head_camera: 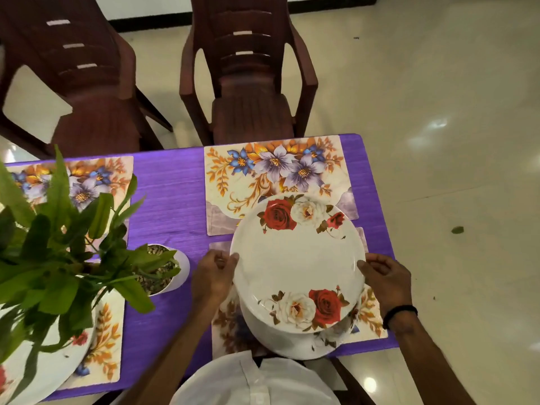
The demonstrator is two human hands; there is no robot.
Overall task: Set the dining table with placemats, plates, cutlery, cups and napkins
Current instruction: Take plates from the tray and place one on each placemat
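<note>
We see one purple table [172,185], two chairs [248,83], four placemats [274,173], three plates. Left hand [211,276] and right hand [385,279] pinch the top plate [298,258] by opposite rims, above the plate [280,342] on the near-right placemat. Potted plant [73,247] screens the left plate [49,366].

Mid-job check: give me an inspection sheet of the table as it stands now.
Surface: purple tablecloth covers the table.
Job's things: top plate held above a plate stack on the near placemat; far placemat bare; left far placemat bare; another plate on the left near placemat. No cutlery, cups or napkins seen.
Clutter: potted plant.
Grippers: left hand and right hand grip the top plate's rim.
Cables: nothing seen.
Surroundings: two brown chairs, tiled floor.
</note>
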